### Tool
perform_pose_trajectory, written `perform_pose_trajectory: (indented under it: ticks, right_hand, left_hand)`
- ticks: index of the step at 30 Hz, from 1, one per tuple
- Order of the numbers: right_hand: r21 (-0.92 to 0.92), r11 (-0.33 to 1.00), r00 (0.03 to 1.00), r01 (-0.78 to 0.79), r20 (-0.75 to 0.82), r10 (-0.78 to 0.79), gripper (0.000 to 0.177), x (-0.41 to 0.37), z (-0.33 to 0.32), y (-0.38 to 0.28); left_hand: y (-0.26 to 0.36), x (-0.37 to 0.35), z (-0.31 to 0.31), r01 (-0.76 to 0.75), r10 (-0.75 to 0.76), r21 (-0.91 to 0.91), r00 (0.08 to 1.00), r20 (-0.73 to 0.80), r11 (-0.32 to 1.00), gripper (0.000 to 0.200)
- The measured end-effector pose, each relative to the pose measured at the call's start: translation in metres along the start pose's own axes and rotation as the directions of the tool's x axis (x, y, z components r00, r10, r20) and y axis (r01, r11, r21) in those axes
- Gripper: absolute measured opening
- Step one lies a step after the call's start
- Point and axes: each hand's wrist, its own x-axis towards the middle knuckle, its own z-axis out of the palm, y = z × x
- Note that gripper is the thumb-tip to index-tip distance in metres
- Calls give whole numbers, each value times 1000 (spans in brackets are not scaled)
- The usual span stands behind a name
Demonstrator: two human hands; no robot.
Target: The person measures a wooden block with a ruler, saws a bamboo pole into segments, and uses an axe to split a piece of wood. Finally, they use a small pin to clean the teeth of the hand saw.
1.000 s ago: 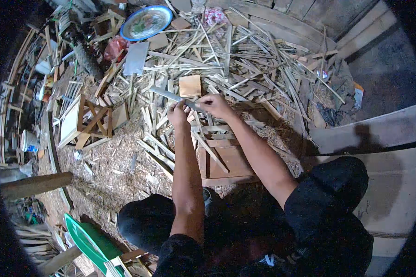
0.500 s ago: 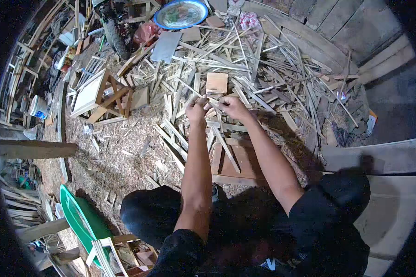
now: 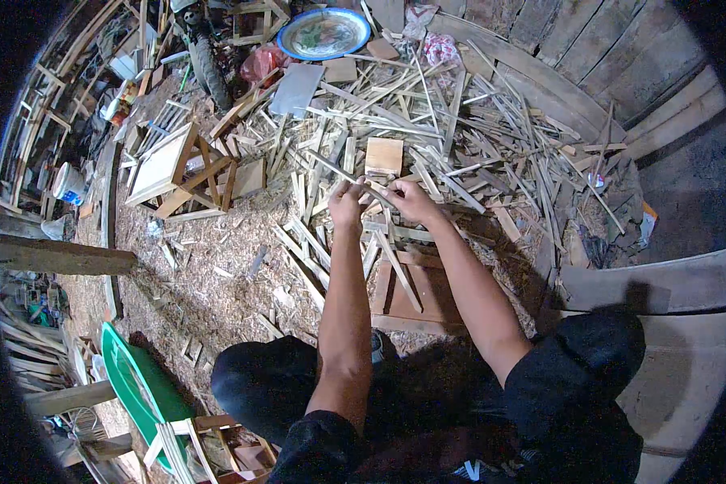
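Note:
A thin wooden strip [image 3: 331,164] slants from upper left to lower right across both of my hands. My left hand [image 3: 347,203] is closed round its middle. On the strip's right end my right hand [image 3: 410,202] is closed too, thumb and fingers pinching it. Just beyond the hands lies a small square wooden block [image 3: 385,155]. Below them a reddish-brown wooden panel [image 3: 427,294] rests on the floor, with a loose wood strip [image 3: 402,274] lying across it.
A heap of wood offcuts [image 3: 476,153] spreads ahead and to the right. At the left stands a small wooden frame piece [image 3: 177,173]. A round blue-rimmed tray [image 3: 366,48] lies at the back, a green basin [image 3: 125,375] at lower left. A thick beam [image 3: 64,255] juts in from the left.
The strip between my hands has turned slightly and shows a broader face. Both hands remain on it, nearly in the same place. The whole view has shifted slightly downward.

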Motion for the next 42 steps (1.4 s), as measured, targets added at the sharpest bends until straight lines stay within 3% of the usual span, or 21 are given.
perform_pose_trajectory:
  ticks: [2,4,5,8,11,14,17,21,24,25,28,29,33,34,35,36,39,42]
  right_hand:
    - [-36,999,996,32,-83,-35,19,2,2,6]
    - [71,988,959,135,-260,-112,18,5,11,10]
    - [117,975,927,191,-348,-140,18,6,14,12]
    - [243,946,964,214,-207,-164,23,5,6,7]
    - [419,908,998,11,-61,16,24,3,-4,-3]
    - [445,894,993,-52,-70,93,24,5,-6,-2]
    - [586,806,972,-80,-133,194,21,1,-12,-15]
    - [762,648,955,-3,-191,229,23,0,-22,-22]
    - [266,962,855,-60,-483,187,22,30,-15,75]
    - [49,984,878,-170,-446,174,19,21,-24,68]
    - [213,955,883,-207,-381,276,18,24,-30,70]
    - [138,978,870,-158,-448,204,19,24,-31,68]
    - [101,991,873,-84,-472,122,18,17,-39,20]
    - [84,993,889,-88,-443,116,18,10,-40,25]
    - [160,971,895,-177,-386,226,19,-1,-43,26]
    - [228,937,888,-265,-321,330,19,-10,-46,22]
    - [125,944,858,-307,-394,331,20,-43,-51,-1]
    - [56,936,879,-348,-329,346,20,-79,-48,1]
  left_hand:
    - [-4,3,-2,-30,31,-11,997,68,999,27]
    - [-3,3,0,-66,71,-51,991,113,997,30]
    - [-5,2,4,-77,84,-108,994,64,991,26]
    - [3,-2,4,-109,116,-134,992,50,985,20]
    - [-2,3,0,-87,90,-191,996,9,978,18]
    - [1,-6,2,-23,22,-165,1000,-5,986,16]
    - [1,-7,5,18,-18,-64,1000,-1,998,15]
    - [0,-7,11,91,-90,75,996,-8,993,21]
    - [-9,-7,9,118,-116,182,993,-23,976,27]
    - [-17,-2,6,130,-128,193,992,-24,973,28]
    - [-34,9,2,126,-123,197,992,-29,972,32]
    - [-36,10,4,117,-114,186,993,-27,975,33]
    - [-9,-16,22,50,-52,253,999,-1,966,39]
    - [-17,-19,16,47,-44,208,999,-17,977,38]
    - [-6,-37,20,29,-30,203,1000,2,979,34]
    - [-12,-43,13,73,-63,188,996,-58,979,31]
    - [6,-82,4,200,-179,224,977,-113,954,31]
    - [34,-119,4,260,-224,244,960,-165,934,32]
